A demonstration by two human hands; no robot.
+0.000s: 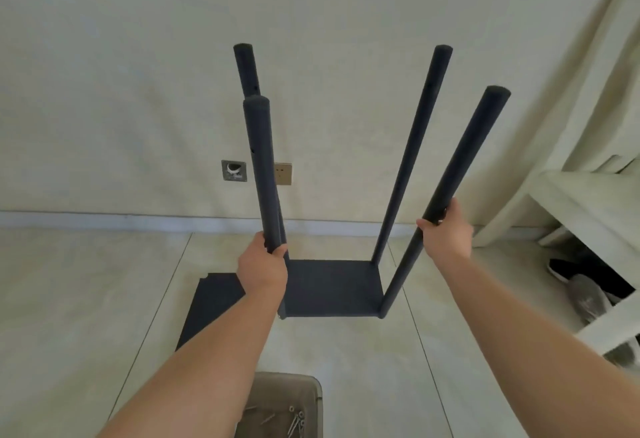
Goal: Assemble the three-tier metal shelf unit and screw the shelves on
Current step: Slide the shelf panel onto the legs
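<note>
A dark metal shelf frame stands on the floor: one square shelf panel (332, 285) at the bottom with four round posts rising from its corners. My left hand (263, 266) grips the near left post (263, 174) about halfway up. The near right post (460, 174) is held by my right hand (446, 229) at a similar height. The two far posts (412, 146) stand free by the wall. Another dark shelf panel (211, 302) lies flat on the floor, left of the frame and partly behind my left arm.
A brown stool seat (308, 392) below me carries several loose screws (298, 420). A white draped chair or rack (588, 202) stands on the right with shoes (585, 292) under it. The wall close behind has a socket (282, 174) and an open box (233, 171).
</note>
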